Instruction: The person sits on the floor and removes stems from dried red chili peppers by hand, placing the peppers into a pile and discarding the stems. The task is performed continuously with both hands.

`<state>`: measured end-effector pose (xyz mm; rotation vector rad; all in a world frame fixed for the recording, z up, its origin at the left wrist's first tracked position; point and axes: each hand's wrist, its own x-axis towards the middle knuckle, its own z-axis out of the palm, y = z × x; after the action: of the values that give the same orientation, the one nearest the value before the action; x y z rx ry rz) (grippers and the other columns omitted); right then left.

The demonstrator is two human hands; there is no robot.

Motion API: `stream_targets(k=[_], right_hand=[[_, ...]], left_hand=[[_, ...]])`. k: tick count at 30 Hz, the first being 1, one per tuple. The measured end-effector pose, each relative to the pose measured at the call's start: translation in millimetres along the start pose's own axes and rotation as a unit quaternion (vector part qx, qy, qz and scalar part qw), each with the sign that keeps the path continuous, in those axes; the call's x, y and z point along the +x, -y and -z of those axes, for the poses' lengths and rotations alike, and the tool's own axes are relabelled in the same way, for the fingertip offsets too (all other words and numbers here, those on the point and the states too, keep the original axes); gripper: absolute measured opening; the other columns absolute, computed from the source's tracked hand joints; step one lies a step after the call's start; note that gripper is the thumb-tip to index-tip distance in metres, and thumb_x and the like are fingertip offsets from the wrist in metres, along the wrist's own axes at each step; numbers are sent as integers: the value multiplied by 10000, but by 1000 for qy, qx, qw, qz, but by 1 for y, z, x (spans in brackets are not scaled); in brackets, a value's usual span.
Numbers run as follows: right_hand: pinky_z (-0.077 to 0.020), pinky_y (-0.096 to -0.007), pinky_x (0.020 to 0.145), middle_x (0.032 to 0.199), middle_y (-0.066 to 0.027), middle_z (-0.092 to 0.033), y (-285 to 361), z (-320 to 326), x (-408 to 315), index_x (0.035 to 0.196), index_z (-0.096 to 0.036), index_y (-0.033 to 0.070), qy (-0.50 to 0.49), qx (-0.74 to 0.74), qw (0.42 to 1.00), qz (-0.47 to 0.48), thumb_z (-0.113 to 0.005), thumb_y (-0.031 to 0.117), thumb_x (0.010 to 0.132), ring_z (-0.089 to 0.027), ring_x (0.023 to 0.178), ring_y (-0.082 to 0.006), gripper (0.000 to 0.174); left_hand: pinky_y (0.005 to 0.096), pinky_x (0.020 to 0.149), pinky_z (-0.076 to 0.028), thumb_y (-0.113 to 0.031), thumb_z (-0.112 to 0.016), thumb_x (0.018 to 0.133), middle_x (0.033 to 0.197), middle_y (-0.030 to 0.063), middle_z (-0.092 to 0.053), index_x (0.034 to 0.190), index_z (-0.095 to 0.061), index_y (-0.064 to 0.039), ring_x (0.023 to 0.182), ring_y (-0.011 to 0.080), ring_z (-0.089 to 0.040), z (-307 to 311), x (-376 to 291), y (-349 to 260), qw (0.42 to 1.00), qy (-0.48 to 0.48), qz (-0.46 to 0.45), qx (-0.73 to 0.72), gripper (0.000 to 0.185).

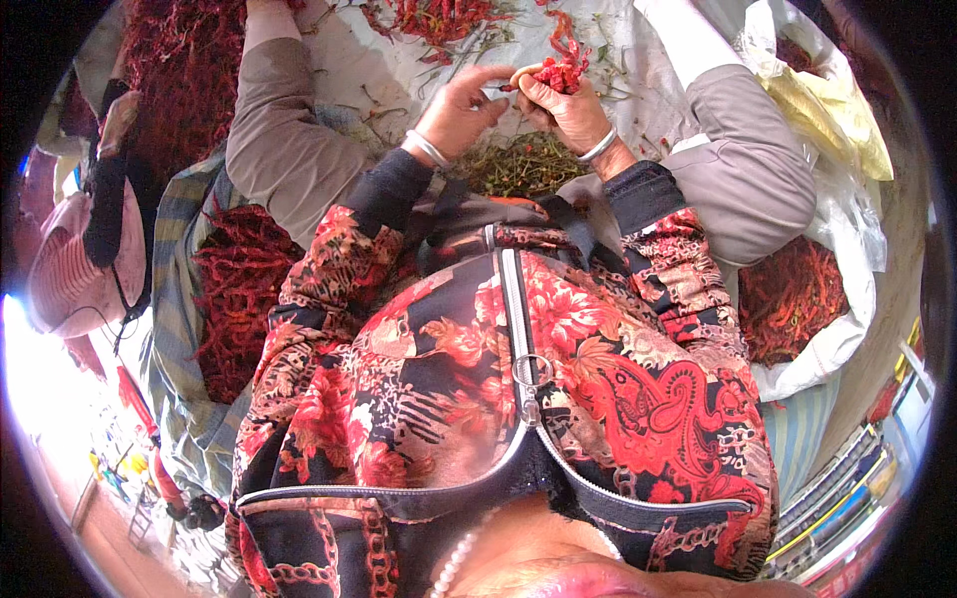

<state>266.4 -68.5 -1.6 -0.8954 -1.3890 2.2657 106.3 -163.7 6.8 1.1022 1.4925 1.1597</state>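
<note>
My right hand (568, 112) is closed around a bunch of dried red chilli peppers (561, 73), which shows above the thumb and fingers. A dark tip, perhaps a stem, sticks out from the bunch towards my left hand (460, 108). That left hand is beside it, slightly blurred, with thumb and index finger apart and nothing visible between them. Each wrist wears a pale bangle. Beneath the hands, between my legs, lies a heap of greenish-brown stems (523, 164). More red chillies (441, 19) lie on the white sheet (359, 56) ahead.
Dried chillies fill a striped sack (176, 224) to my left and a white sack (860, 321) to my right. A large chilli pile (179, 82) rises at upper left, near another person in a pink hat (90, 261). A yellow bag (845, 112) stands at upper right.
</note>
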Motion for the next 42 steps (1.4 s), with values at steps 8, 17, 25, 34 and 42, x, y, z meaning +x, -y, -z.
stream_targets(k=[8, 17, 25, 34, 42], right_hand=[[-479, -211, 684, 778, 10, -628, -2, -26, -9, 921, -608, 14, -61, -164, 966, 191, -620, 30, 827, -563, 715, -60, 96], [-447, -240, 476, 650, -34, -640, -10, -21, -2, 872, -623, 24, -77, -203, 976, 30, -665, 208, 823, -556, 507, -97, 195], [-481, -216, 554, 789, -44, -642, 3, 15, 12, 921, -638, 9, -108, -7, 990, 92, -579, 140, 874, -608, 668, -111, 151], [-462, -225, 484, 673, -31, -616, -3, 6, 12, 858, -633, 25, -148, 28, 988, 43, -606, 120, 832, -566, 520, -97, 102], [-446, -220, 467, 658, -29, -613, 12, 12, 11, 803, -637, 21, -184, 65, 975, 105, -644, 114, 827, -553, 508, -95, 97]], left_hand=[[219, 524, -408, -142, -609, 857, 691, -19, -582, 963, -643, -11, 581, 45, -478, -1, -20, 6, 994, 2, 54, 95, 172], [388, 577, -475, -183, -622, 767, 696, 115, -560, 802, -601, -90, 627, 299, -583, -17, -33, -48, 941, 127, -249, 190, 102], [362, 728, -504, -134, -634, 753, 933, 124, -596, 1055, -621, -103, 834, 291, -606, 28, 1, -8, 924, -53, -72, 371, 304], [407, 707, -490, -354, -639, 772, 975, 134, -619, 1048, -619, -111, 822, 332, -609, 20, 61, 79, 888, -11, 9, 461, 369], [394, 691, -495, -242, -646, 779, 884, 134, -601, 938, -648, -85, 805, 296, -609, 38, 63, 58, 895, -163, -70, 408, 224]])
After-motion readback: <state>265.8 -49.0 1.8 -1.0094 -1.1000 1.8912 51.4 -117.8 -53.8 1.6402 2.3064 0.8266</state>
